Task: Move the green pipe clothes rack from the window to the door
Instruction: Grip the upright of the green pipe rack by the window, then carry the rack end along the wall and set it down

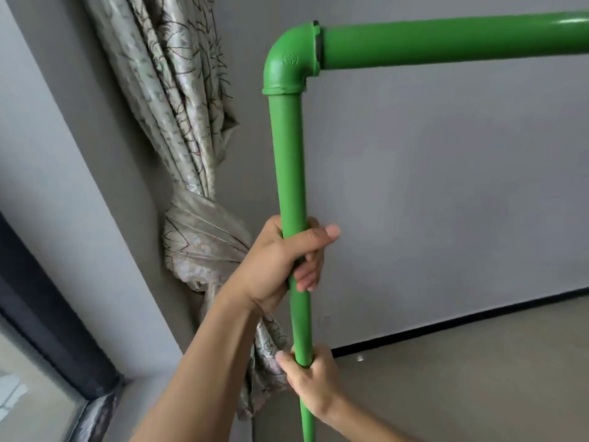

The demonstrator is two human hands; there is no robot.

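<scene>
The green pipe clothes rack (288, 161) fills the middle of the head view: one upright post, an elbow joint at the top, and a horizontal bar running off to the right. My left hand (280, 260) is wrapped around the post at mid height, thumb across the front. Lower down, my right hand (314, 381) grips the same post, fingers closed around it. The rack's base and far end are out of view.
A patterned curtain (191, 199), tied in a knot, hangs just left of the post against the grey wall. The window frame (47, 333) and sill sit at the lower left. A grey floor (478, 371) with a dark skirting line stretches to the right.
</scene>
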